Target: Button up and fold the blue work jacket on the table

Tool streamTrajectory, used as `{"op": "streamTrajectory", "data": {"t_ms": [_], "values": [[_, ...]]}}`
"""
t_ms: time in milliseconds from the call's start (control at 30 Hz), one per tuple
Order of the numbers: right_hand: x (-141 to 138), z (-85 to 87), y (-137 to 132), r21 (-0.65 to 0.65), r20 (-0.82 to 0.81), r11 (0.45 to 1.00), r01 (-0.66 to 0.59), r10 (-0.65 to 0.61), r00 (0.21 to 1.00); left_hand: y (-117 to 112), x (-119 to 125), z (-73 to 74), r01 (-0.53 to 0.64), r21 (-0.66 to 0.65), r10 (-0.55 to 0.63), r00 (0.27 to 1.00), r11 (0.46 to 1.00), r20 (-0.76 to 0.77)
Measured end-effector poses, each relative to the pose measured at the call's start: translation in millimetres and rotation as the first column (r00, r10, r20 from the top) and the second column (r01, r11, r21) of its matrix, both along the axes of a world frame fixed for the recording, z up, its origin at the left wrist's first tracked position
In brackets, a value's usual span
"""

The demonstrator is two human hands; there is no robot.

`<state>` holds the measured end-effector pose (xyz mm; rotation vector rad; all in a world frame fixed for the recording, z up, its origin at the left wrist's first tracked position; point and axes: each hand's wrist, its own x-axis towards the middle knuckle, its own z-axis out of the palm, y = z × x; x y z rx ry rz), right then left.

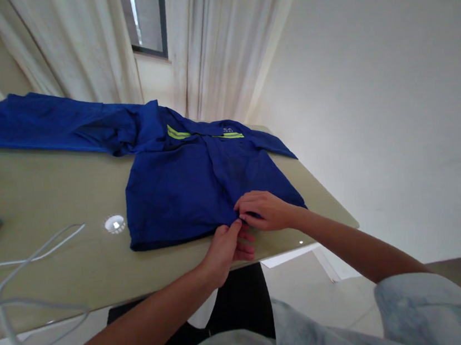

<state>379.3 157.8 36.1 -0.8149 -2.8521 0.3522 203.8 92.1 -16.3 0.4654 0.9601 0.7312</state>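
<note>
Two hands, left hand (pixel 222 253) and right hand (pixel 264 211), pinch together the hem of a blue work shirt (pixel 182 192) with yellow reflective stripes, on a beige table (pixel 47 184).

Bright, fairly even indoor light, daylight coming in at the window (pixel 144 15) through sheer curtains (pixel 84 45), which look pale and a bit washed out. White wall (pixel 372 93) is bright with a soft gradient. Round glare spot on the glossy tabletop (pixel 55 183), plus a small spark near its edge. Shadows soft, mostly in the folds of the blue work shirt (pixel 207 186). Strong wide-angle bending at the frame edges, no obvious motion blur, corners slightly soft.
</note>
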Motion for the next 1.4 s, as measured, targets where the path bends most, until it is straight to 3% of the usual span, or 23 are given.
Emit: {"op": "streamTrajectory", "data": {"t_ms": [167,267,500,667,767,967,1067,1167,1400], "values": [[6.6,0.7,4.6,-0.102,-0.074,0.992,0.072,-0.079,0.994,10.3,11.0,5.4,-0.096,0.046,0.091,0.992,0.994,0.091],[9.8,0.9,6.6,-0.101,-0.024,0.992,0.07,-0.073,0.997,13.2,17.7,4.3,-0.106,0.073,0.101,0.993,0.992,0.064],[9.0,9.4,16.5,-0.106,0.135,0.994,-0.034,0.048,0.99,14.7,7.8,-1.7,0.063,0.119,-0.064,0.998,0.991,0.008],[7.6,8.9,21.1,-0.091,0.133,0.992,-0.091,0.103,0.986,14.8,-1.0,-0.3,0.147,0.108,-0.148,0.989,0.983,-0.004],[8.3,5.9,19.8,-0.078,0.079,0.994,-0.071,0.077,0.994,11.9,2.2,-2.8,0.09,0.131,-0.082,0.995,0.987,-0.062],[13.9,11.1,16.8,-0.235,-0.052,0.972,0.019,-0.032,0.998,9.0,18.5,-13.8,-0.03,0.23,0.051,0.995,0.973,-0.086],[15.4,16.1,15.1,-0.191,-0.043,0.981,0.019,-0.028,0.999,7.7,24.1,-14.9,-0.094,0.258,0.115,0.991,0.962,-0.067],[15.3,18.8,12.9,-0.112,-0.011,0.994,0.017,-0.018,1.0,4.5,27.2,-13.1,-0.044,0.328,0.073,0.995,0.944,-0.074],[14.0,21.1,10.8,-0.116,0.034,0.993,0.001,0.003,0.999,6.1,31.9,-16.5,-0.113,0.33,0.152,0.984,0.937,-0.093]]}}
